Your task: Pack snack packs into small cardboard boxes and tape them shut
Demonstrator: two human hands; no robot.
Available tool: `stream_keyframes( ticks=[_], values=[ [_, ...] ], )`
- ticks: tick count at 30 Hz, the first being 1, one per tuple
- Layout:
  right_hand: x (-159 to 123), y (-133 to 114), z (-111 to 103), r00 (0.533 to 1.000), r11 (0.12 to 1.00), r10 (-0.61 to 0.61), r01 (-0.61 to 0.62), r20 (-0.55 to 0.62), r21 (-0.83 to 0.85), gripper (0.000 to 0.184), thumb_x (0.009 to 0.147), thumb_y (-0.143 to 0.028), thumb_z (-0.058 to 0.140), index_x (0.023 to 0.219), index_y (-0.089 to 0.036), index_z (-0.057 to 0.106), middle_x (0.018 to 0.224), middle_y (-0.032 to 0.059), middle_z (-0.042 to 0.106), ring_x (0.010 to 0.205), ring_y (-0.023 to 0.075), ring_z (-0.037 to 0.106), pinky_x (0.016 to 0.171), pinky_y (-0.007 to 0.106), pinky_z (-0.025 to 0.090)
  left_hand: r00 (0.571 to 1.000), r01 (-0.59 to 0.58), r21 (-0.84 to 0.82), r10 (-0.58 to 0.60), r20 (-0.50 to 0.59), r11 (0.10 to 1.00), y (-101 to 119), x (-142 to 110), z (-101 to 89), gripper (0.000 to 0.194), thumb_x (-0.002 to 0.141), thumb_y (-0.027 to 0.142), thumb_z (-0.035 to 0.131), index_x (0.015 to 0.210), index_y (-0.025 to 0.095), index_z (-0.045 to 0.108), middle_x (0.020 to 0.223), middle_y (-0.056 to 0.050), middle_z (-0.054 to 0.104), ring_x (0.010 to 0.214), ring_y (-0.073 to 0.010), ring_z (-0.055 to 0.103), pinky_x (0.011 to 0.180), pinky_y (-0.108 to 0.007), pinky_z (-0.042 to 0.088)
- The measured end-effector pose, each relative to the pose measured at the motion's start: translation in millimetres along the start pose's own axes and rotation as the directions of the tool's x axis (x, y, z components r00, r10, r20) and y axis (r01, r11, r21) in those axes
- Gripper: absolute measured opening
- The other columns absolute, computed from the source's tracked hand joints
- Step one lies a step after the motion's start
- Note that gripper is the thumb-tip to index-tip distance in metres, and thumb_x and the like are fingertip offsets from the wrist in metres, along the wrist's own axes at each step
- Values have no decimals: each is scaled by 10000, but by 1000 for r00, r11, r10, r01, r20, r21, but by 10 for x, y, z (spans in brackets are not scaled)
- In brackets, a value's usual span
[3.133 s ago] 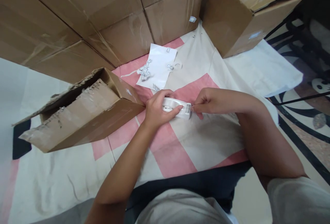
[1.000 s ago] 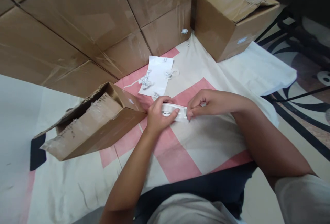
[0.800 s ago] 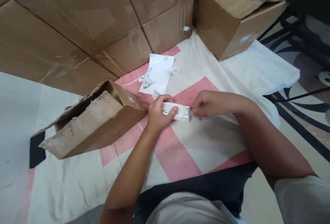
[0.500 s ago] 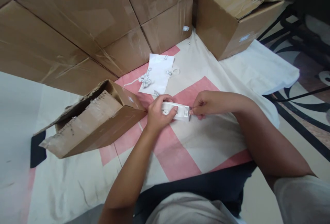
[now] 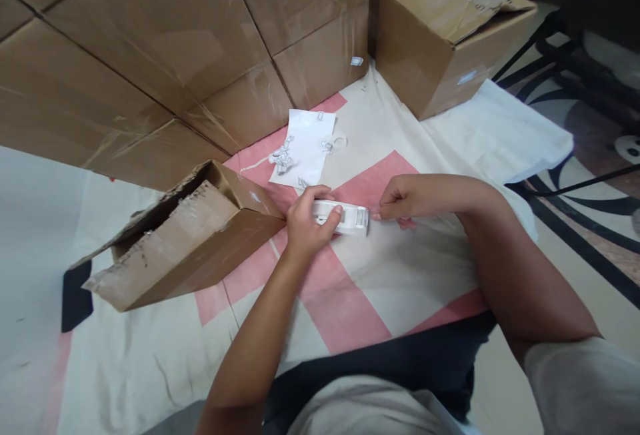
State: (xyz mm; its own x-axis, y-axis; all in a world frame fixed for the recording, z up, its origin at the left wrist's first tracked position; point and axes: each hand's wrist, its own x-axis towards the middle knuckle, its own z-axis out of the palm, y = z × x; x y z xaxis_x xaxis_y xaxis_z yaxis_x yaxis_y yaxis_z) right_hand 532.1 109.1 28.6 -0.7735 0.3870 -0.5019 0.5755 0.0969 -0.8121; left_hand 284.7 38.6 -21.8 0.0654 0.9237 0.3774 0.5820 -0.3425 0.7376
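My left hand (image 5: 306, 220) is wrapped round a long white plastic device (image 5: 350, 217) and holds it flat on the pink and white cloth (image 5: 380, 281). Just right of the device's end, my right hand (image 5: 406, 197) is closed in a pinch, a short gap from it. What the pinched fingers hold is too small to make out. A white paper sheet (image 5: 306, 147) with several small metal clips lies just beyond the hands.
An opened cardboard box (image 5: 180, 248) lies tilted on its side to the left of my left hand. Stacked sealed cartons (image 5: 175, 55) form a wall behind. Another carton (image 5: 445, 28) stands at the back right. Dark patterned floor and black metal legs (image 5: 590, 95) lie to the right.
My right hand's pinch was touching the end of the white device and has drawn a little away to the right. My left hand keeps the same grip.
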Motion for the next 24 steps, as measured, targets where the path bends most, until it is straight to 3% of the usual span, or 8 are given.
stream_keyframes(
  ticks=[9, 20, 22, 24],
  values=[
    [-14, -124, 61, 996, 998, -62, 63, 58, -9, 538, 953, -555, 486, 593, -168, 584, 520, 6, 575, 487, 104, 447, 566, 275, 339, 1000, 19, -91, -18, 20, 996, -48, 5, -14, 273, 900, 419, 574, 1090, 223, 562, 900, -30, 720, 816, -189, 684, 753, -316, 534],
    [48, -69, 107, 997, 998, 48, -46, 56, -30, 534, 939, -540, 509, 557, -169, 560, 528, 19, 596, 469, 105, 439, 562, 290, 334, 999, -15, -31, 17, 51, 999, -48, 8, -16, 269, 899, 405, 595, 1089, 217, 572, 918, -34, 687, 856, -195, 666, 795, -323, 527],
    [57, -73, 109, 997, 998, 50, -47, 53, -45, 532, 933, -540, 515, 556, -169, 567, 524, 17, 588, 469, 104, 429, 567, 293, 334, 996, -93, 51, 92, 23, 994, -40, -2, -29, 277, 921, 406, 567, 1112, 206, 575, 953, -59, 684, 902, -211, 655, 826, -345, 517],
    [59, -87, 108, 998, 997, 47, -44, 50, -64, 526, 932, -525, 515, 550, -168, 567, 516, 12, 572, 470, 101, 412, 575, 295, 334, 967, -243, 185, 252, -30, 952, -8, -22, -36, 310, 917, 418, 567, 1127, 192, 590, 1032, -103, 675, 974, -244, 632, 873, -387, 494]
  ],
)
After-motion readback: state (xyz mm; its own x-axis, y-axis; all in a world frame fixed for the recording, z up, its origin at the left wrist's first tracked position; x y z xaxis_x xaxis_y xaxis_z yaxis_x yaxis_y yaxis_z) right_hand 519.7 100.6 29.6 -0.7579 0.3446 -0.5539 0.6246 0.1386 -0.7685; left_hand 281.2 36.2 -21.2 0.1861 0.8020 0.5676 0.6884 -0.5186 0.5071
